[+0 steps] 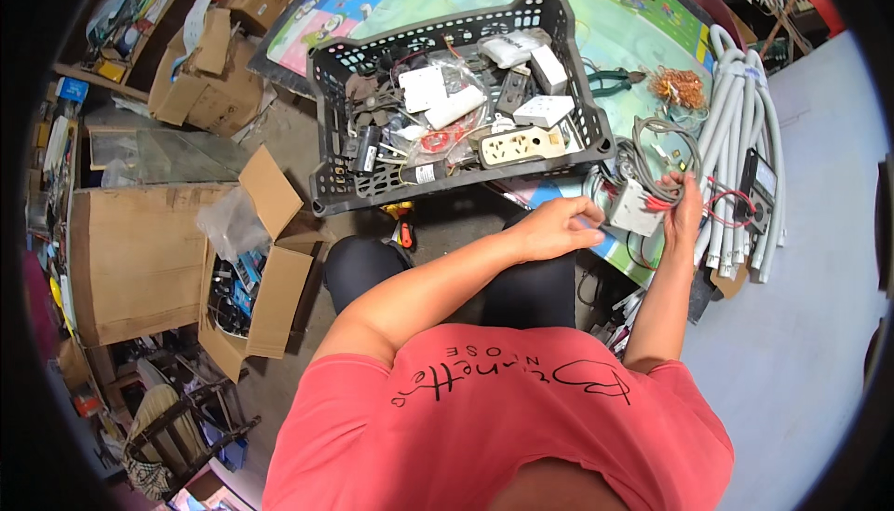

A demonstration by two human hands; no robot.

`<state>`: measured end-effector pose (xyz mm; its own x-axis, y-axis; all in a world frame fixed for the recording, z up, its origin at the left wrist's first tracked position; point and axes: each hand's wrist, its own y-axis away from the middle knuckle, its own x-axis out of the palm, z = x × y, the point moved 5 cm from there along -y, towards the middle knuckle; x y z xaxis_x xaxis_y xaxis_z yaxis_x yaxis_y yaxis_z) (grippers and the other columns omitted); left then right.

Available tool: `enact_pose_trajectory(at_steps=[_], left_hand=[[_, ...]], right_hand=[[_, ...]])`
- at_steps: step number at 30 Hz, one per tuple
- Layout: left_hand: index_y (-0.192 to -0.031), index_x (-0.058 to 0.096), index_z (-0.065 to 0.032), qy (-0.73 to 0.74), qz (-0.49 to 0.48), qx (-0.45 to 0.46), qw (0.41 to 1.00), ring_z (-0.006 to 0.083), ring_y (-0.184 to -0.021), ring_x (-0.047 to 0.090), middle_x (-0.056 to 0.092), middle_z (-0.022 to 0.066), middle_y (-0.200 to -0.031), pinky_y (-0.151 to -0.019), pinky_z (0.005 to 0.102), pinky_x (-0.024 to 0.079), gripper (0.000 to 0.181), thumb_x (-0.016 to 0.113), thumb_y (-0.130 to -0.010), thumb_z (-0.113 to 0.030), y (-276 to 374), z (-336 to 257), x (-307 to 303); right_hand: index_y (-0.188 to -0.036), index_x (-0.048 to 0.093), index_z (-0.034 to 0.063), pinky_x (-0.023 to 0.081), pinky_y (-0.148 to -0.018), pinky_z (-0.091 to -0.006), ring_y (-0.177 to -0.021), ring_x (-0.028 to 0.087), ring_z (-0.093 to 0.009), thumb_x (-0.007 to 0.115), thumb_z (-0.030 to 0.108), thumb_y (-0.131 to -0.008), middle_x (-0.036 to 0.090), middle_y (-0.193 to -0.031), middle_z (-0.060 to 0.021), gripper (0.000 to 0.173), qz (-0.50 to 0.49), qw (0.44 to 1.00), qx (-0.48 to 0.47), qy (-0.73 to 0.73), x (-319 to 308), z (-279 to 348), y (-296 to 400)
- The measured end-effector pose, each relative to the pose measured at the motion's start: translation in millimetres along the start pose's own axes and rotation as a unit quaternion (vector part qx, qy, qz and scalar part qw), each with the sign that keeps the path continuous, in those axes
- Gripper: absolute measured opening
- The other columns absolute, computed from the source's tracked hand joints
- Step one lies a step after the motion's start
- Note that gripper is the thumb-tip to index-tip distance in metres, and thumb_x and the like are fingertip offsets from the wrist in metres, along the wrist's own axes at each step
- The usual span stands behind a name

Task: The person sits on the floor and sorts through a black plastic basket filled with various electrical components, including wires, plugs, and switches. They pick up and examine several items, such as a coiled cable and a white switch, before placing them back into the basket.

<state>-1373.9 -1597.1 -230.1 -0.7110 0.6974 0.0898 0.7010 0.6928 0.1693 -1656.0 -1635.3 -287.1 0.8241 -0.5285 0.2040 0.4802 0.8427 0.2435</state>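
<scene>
My right hand (pixel 683 205) grips a coiled grey cable (pixel 667 151) near red parts at the coil's lower end. Just left of that hand is a white square electrical box (pixel 635 209); whether it is joined to the cable is unclear. My left hand (pixel 564 229) hovers over the table edge beside the box, fingers loosely curled, thumb apart and nothing in its grasp. Before me a black plastic crate (pixel 447 194) carries mixed electrical parts, including a cream power strip (pixel 522 145), white socket boxes (pixel 543 111) and a black cylinder (pixel 366 149).
Pliers (pixel 609 82) and a tangle of copper wire (pixel 676 87) lie behind the coil. Bundled grey tubes (pixel 730 113) and a multimeter (pixel 761 189) with red leads are at right. An open cardboard box (pixel 281 301) stands on the left, near a screwdriver (pixel 405 233) below the crate.
</scene>
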Motion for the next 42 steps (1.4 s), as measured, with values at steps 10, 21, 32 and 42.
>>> enact_pose_trajectory(at_steps=[10,21,32,42], left_hand=[[-0.101,0.06,0.0009,-0.113,-0.157,-0.045,0.98,0.0123,-0.075,0.061,0.064,0.008,-0.084,-0.068,0.0273,0.05,0.024,0.064,-0.083,-0.015,66,7,-95],[-0.081,0.057,-0.0024,-0.304,-0.331,0.157,0.88,0.0315,-0.067,0.061,0.06,0.013,-0.074,-0.059,0.0395,0.048,0.016,0.065,-0.079,-0.015,97,10,-140],[-0.065,0.054,-0.0048,-0.203,-0.521,0.282,0.78,0.0234,-0.047,0.053,0.052,0.0062,-0.055,-0.046,0.0336,0.041,0.018,0.068,-0.075,-0.009,142,-17,-192],[-0.068,0.056,-0.0044,-0.19,-0.558,0.285,0.756,0.0263,-0.049,0.055,0.054,0.0083,-0.057,-0.046,0.0351,0.043,0.014,0.067,-0.076,-0.007,158,-10,-203]], right_hand=[[-0.102,0.055,-0.0166,0.041,-0.091,-0.0485,-0.101,0.054,-0.049,0.043,0.055,-0.087,0.056,-0.099,-0.0393,0.074,-0.078,0.754,-0.053,0.65,-10,-53,-56],[-0.114,0.056,-0.0013,0.048,-0.079,-0.0341,-0.092,0.057,-0.026,0.059,0.017,-0.088,0.054,-0.105,-0.0172,0.032,0.008,0.713,-0.408,0.57,185,78,26],[-0.102,0.062,-0.0027,0.051,-0.062,-0.0298,-0.068,0.064,-0.017,0.058,0.031,-0.089,0.065,-0.081,-0.0122,0.036,0.557,0.65,-0.069,0.512,466,-162,109],[-0.088,0.065,-0.0088,0.051,-0.067,-0.0349,-0.071,0.067,-0.026,0.07,0.053,-0.067,0.066,-0.078,-0.0185,0.066,0.4,0.688,0.091,0.599,500,-229,136]])
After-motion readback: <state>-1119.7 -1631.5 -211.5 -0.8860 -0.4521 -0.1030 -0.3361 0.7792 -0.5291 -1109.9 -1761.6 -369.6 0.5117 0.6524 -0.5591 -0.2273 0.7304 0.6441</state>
